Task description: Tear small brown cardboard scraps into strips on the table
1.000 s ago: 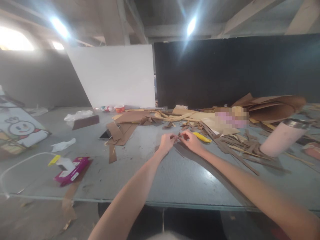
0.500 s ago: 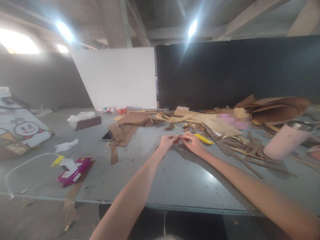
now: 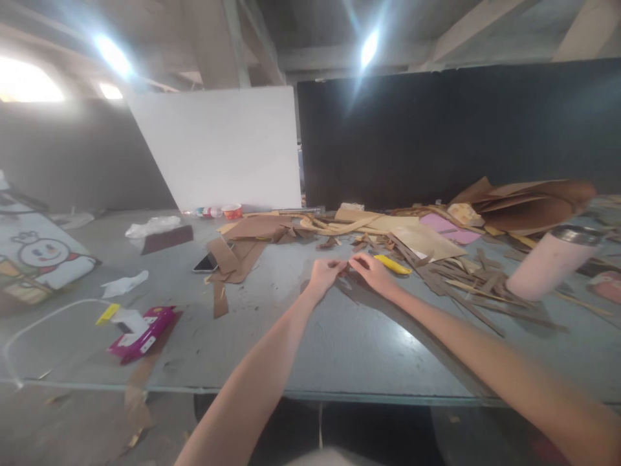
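Note:
Over the middle of the grey table, my left hand and my right hand meet fingertip to fingertip. The fingers of both are pinched together, and whatever lies between them is too small or hidden to make out. Just beyond my right hand is a yellow cutter-like tool, lying on the table and touched by neither hand. Small brown scraps are strewn behind my hands.
Brown strips and a pink bottle stand to the right, with rolled brown sheets behind. At left are a purple wipes pack, a phone, brown pieces and a white tissue. Boards line the back.
The whole view has shifted slightly. My hands stay together at nearly the same spot, with the right fingers slightly differently placed. The other things lie as before.

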Available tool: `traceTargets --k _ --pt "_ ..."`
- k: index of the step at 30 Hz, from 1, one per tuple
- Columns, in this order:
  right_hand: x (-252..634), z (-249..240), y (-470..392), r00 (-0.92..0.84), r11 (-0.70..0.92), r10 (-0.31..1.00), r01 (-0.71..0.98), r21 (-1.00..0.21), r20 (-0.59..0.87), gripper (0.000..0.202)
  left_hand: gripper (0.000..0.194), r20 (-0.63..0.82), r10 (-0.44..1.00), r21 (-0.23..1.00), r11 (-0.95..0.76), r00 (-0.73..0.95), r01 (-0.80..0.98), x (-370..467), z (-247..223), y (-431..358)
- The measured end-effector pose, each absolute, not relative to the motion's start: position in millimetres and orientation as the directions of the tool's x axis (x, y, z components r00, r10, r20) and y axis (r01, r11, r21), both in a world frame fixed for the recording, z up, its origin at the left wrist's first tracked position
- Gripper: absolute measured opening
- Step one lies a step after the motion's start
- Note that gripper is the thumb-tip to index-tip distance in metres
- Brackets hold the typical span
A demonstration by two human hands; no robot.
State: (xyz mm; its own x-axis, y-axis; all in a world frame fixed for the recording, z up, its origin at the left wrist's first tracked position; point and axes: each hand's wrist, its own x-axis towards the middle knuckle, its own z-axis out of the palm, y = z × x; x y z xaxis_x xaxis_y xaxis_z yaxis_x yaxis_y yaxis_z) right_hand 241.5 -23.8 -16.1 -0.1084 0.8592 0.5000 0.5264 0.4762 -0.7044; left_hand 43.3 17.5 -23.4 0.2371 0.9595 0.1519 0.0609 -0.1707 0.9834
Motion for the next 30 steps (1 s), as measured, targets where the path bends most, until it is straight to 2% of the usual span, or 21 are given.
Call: traceTargets --k 4,10,15,22,30 --pt "241 -15 -24 -0.199 0.487 0.857 0.61 -0.625 0.475 0.048 0.03 0.178 0.941 0.967 -0.222 0.289 0.128 44 -23 16" --pt "244 -20 -21 -0.204 0.505 0.836 0.649 -0.57 0.509 0.055 0.031 0.209 0.934 0.951 -0.263 0.291 0.161 48 -30 19" --pt "243 -17 -24 -0.169 0.511 0.825 0.63 -0.585 0.539 0.056 0.032 0.244 0.927 0.937 -0.302 0.286 0.178 48 -32 21" --pt "239 -10 -27 -0.17 0.46 0.872 0.603 -0.652 0.459 0.056 0.035 0.261 0.905 0.939 -0.318 0.336 0.129 41 -23 19" --pt "242 -10 -26 -0.235 0.509 0.845 0.629 -0.587 0.481 0.064 0.037 0.245 0.894 0.933 -0.322 0.375 0.161 42 -28 22"
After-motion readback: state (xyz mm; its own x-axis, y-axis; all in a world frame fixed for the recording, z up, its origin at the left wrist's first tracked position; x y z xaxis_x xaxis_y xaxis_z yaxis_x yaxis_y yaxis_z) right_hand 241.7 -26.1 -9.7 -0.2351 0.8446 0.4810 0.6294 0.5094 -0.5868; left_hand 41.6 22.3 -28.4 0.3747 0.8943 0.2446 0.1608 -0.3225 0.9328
